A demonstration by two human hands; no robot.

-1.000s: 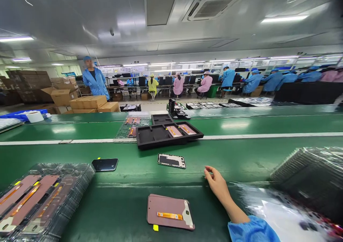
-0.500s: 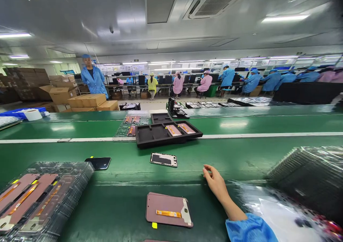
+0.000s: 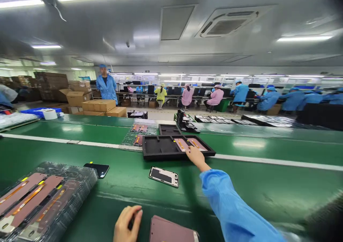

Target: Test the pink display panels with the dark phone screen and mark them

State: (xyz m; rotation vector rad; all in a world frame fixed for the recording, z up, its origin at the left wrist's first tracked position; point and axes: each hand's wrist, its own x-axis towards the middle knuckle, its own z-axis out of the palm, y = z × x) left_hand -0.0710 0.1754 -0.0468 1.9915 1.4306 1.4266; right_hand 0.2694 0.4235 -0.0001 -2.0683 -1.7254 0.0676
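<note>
- Clear trays (image 3: 43,195), stacked at far left on the green conveyor (image 3: 241,188), hold pink panels (image 3: 32,199) with orange strips.
- Just past the stack, a black phone panel (image 3: 97,170) lies flat on the belt.
- The left hand (image 3: 126,223) sits low at the bottom edge, its fingers curled closed around a thin dark object (image 3: 131,222), too small to tell what it is. Just to its right, a lower pink panel (image 3: 171,230) is cut off by the frame.
- Higher up, a phone frame (image 3: 163,176) with a silver rim and dark centre lies tilted on the belt.
- On the far belt, a clear tray (image 3: 138,135) holds more panels, left of a black foam tray (image 3: 158,147) with two tray panels (image 3: 189,144) in its right pockets. A second black tray (image 3: 168,129) sits directly behind it.
- The right hand (image 3: 197,157) stretches forward from a blue sleeve (image 3: 235,206), its fingers (image 3: 190,149) extended and resting on the tray panels. Whether it has hold of one, I cannot tell.
- Behind the belts, from the left: cardboard boxes (image 3: 98,105), a standing person (image 3: 106,86) in a blue gown, and seated workers (image 3: 268,101) along benches.
</note>
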